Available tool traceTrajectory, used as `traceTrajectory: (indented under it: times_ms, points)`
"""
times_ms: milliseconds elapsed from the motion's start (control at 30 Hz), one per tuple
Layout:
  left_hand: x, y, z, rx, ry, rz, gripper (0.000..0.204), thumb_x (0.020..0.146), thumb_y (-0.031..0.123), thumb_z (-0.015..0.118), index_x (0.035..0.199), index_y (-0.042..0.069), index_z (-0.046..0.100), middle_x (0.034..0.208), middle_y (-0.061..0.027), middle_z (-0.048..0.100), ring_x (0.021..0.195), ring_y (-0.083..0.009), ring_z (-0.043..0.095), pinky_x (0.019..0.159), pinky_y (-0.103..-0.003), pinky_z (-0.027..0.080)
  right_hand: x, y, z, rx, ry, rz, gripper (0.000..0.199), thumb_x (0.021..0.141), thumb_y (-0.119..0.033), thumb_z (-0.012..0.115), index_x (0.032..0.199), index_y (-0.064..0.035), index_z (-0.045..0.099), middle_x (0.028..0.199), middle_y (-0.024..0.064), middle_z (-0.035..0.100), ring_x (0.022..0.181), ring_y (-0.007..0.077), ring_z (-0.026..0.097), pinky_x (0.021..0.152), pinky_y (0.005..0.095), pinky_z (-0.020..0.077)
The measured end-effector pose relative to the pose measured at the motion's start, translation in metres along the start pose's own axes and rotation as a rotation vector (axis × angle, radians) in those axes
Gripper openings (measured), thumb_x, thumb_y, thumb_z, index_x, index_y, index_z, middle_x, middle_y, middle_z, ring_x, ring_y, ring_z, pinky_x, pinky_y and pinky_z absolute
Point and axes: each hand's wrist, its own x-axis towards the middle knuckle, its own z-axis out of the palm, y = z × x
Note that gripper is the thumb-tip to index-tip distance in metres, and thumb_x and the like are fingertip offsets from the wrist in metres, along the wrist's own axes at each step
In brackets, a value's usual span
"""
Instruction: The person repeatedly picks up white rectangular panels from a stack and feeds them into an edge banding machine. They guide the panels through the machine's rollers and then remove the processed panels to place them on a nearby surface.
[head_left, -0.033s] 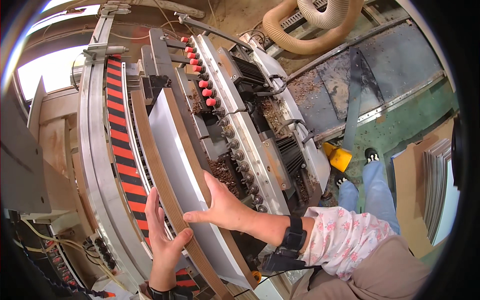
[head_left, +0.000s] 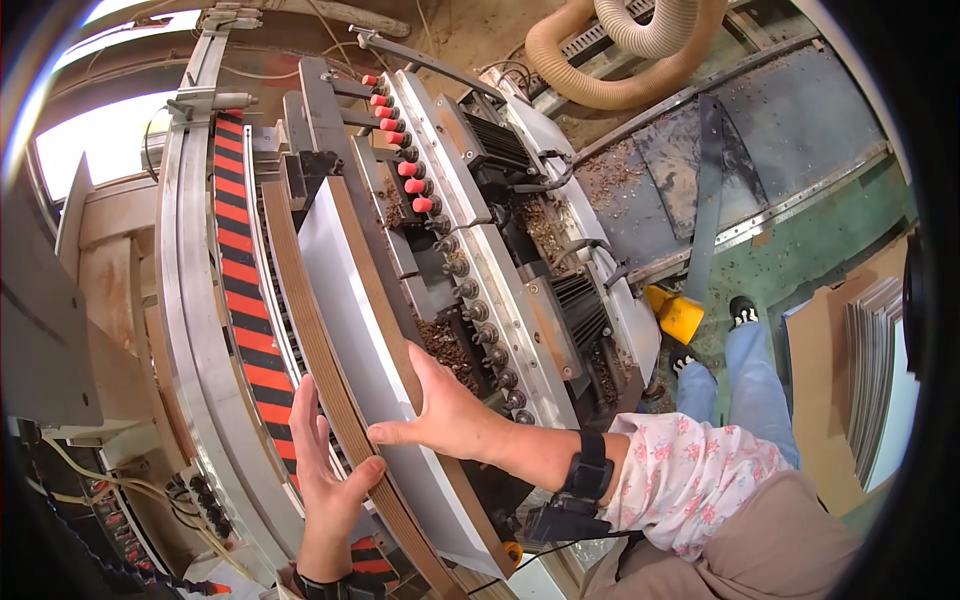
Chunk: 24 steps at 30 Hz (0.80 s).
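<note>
gripping brown layered-edge panel [head_left: 308, 310] w/ l. hand [head_left: 335, 485], touching white-faced board [head_left: 335, 270] w/ open r. hand [head_left: 430, 405]; already side-by-side, not released yet.

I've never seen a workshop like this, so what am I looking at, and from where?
You're looking down from a camera on a person's head; its wide lens bends straight edges. There's no robot, just the person's bare left hand and right hand. The left straddles a brown-edged piece, thumb on its edge; how firm the grip is, I can't tell. The right is at the white-faced board beside it. Around them is a long machine with red caps in a row, brown chips and a red-and-black striped strip.
</note>
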Motion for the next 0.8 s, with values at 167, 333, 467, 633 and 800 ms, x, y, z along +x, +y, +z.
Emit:
traceTrajectory:
  times_ms: [167, 333, 467, 633, 800]
  points:
    - [-0.006, 0.002, -0.016, -0.107, 0.075, -0.019, 0.097, 0.055, 0.014, 0.064, 0.138, 0.0, 0.016, 0.136, -0.0161, 0.027, 0.127, -0.028, 0.029, 0.104, -0.039, 0.024, -0.001, -0.006, -0.013, -0.003, -0.069, 0.054, 0.091, 0.071, -0.03, 0.069, 0.133, 0.0118, 0.018, 0.132, 0.0266, 0.033, 0.125, 0.0299, 0.033, 0.103, 0.033, 0.0265]
    - [-0.014, 0.005, -0.032, -0.023, 0.152, -0.025, 0.097, 0.053, 0.013, 0.062, 0.138, 0.001, 0.017, 0.136, -0.0176, 0.028, 0.127, -0.0275, 0.029, 0.103, -0.039, 0.028, 0.0, -0.008, -0.021, 0.011, -0.097, 0.071, 0.08, 0.072, -0.026, 0.065, 0.133, 0.006, 0.024, 0.129, 0.0228, 0.039, 0.12, 0.0277, 0.039, 0.1, 0.0312, 0.0313]
    - [-0.012, 0.012, -0.022, -0.05, 0.151, -0.015, 0.096, 0.054, 0.013, 0.062, 0.138, 0.002, 0.016, 0.136, -0.018, 0.028, 0.126, -0.0275, 0.031, 0.102, -0.039, 0.028, 0.007, -0.006, -0.015, -0.048, -0.074, 0.137, 0.07, 0.071, -0.031, 0.064, 0.122, 0.0083, 0.037, 0.116, 0.0255, 0.049, 0.108, 0.0331, 0.05, 0.091, 0.0354, 0.0395]
    - [-0.013, 0.009, -0.029, -0.11, 0.126, 0.011, 0.097, 0.055, 0.015, 0.064, 0.139, 0.002, 0.016, 0.134, -0.0172, 0.032, 0.123, -0.0275, 0.034, 0.101, -0.04, 0.03, 0.043, -0.01, -0.015, -0.183, -0.121, 0.237, 0.052, 0.068, -0.038, 0.062, 0.096, 0.0052, 0.058, 0.092, 0.023, 0.061, 0.09, 0.0348, 0.059, 0.079, 0.0391, 0.0458]
    - [-0.016, 0.011, -0.023, -0.113, 0.052, 0.004, 0.096, 0.056, 0.016, 0.064, 0.138, 0.002, 0.017, 0.132, -0.0163, 0.034, 0.122, -0.0268, 0.035, 0.097, -0.04, 0.036, 0.024, -0.015, -0.02, -0.236, -0.096, 0.125, 0.044, 0.068, -0.032, 0.063, 0.094, 0.0034, 0.059, 0.085, 0.0193, 0.062, 0.077, 0.0314, 0.06, 0.071, 0.0355, 0.0468]
